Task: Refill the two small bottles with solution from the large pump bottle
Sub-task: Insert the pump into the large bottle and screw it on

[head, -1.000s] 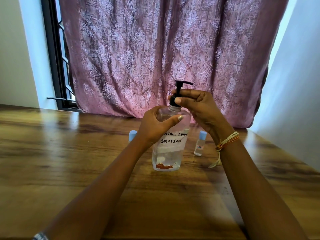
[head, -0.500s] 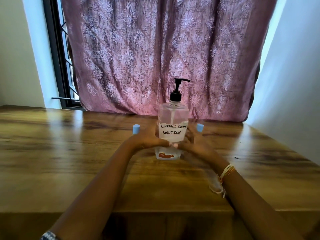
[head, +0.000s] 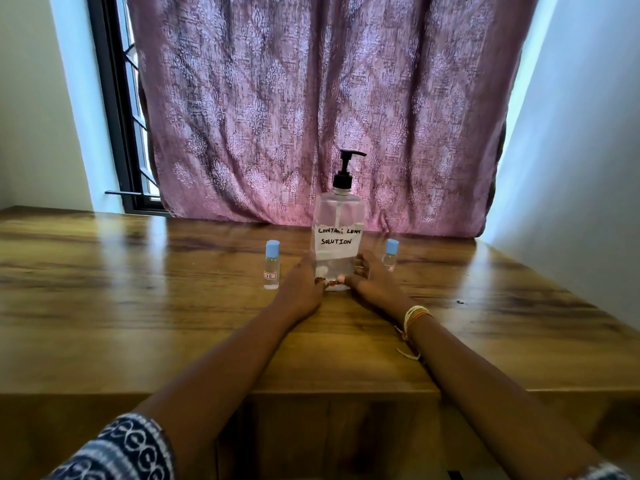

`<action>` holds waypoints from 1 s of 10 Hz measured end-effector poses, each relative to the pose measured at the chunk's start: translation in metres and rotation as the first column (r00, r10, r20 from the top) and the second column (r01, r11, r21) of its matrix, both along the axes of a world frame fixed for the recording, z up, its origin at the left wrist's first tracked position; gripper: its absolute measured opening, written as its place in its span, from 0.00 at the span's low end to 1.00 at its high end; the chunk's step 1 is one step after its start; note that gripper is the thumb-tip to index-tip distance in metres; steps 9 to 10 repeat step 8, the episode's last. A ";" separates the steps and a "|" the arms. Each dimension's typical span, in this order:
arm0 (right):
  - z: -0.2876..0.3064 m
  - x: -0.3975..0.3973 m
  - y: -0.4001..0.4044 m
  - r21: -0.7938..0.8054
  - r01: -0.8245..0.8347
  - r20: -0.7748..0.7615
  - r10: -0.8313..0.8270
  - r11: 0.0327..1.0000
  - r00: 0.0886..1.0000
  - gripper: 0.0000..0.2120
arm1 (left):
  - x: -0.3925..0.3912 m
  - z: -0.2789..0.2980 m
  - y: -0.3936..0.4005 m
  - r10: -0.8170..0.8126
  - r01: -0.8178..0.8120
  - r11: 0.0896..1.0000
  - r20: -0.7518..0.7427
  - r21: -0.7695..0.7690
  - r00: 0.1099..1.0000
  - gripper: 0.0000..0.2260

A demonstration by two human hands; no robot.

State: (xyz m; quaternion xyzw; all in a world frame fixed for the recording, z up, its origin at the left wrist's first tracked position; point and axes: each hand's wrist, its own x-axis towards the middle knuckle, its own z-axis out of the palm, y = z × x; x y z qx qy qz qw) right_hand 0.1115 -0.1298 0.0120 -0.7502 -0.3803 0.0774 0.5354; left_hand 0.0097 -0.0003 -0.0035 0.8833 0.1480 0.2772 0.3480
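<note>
The large clear pump bottle [head: 338, 237], with a black pump and a handwritten "contact lens solution" label, stands upright on the wooden table [head: 173, 323]. My left hand [head: 304, 282] cups its base from the left and my right hand [head: 372, 282] from the right, thumbs meeting in front. One small clear bottle [head: 271, 265] with a blue cap stands upright to the left of the pump bottle. The other small bottle [head: 390, 254], also blue-capped, stands on the right, partly hidden behind my right fingers.
A pink patterned curtain [head: 311, 109] hangs right behind the table's far edge. A dark window frame [head: 117, 133] is at the back left and a white wall [head: 571, 168] runs along the right. The table's near edge sits just below my forearms.
My hands slid from the pump head and shoulder down to the bottle's base. The bottle now stands farther away on the table, and both small bottles have come into full view.
</note>
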 end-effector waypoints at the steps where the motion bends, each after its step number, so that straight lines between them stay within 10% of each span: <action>1: -0.002 0.003 0.006 0.020 0.003 0.004 -0.003 1.000 1.000 0.25 | 0.008 -0.002 0.002 0.041 -0.038 0.997 -0.041 0.071 0.998 0.28; 10: -0.006 -0.047 -0.004 -0.178 0.256 0.243 -0.210 0.950 0.947 0.18 | -0.041 0.001 -0.040 0.155 -0.087 0.934 -0.174 0.346 0.972 0.19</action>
